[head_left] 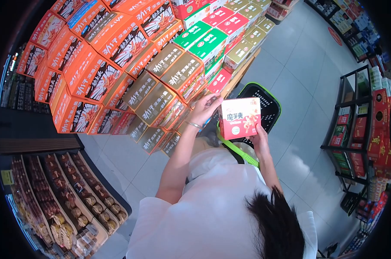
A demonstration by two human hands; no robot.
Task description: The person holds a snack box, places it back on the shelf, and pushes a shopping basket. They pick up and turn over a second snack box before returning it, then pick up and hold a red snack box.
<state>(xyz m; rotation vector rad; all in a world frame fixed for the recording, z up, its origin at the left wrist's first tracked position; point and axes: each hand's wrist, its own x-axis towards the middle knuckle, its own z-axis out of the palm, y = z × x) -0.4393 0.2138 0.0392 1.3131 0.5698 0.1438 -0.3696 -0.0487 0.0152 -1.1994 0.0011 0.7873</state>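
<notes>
A red and cream snack box [240, 117] with Chinese lettering is held up in front of me, its printed face turned upward. My right hand [259, 140] grips its lower right corner, with the thumb on the front. At the upper left edge, the bent fingers of my left hand [205, 110] touch the box; part of their grip is hidden. A bracelet [193, 125] circles my left wrist. Beneath the box is a black shopping basket [271, 108] with a green rim. Its green handle [240, 154] lies close to my right forearm.
Stacked orange cartons [91, 75], brown cartons [150, 97] and green boxes [208, 43] rise ahead and left. A bin of packaged snacks [70, 190] stands at lower left. Black shelving [344, 108] lines the right side, across the tiled floor [301, 77].
</notes>
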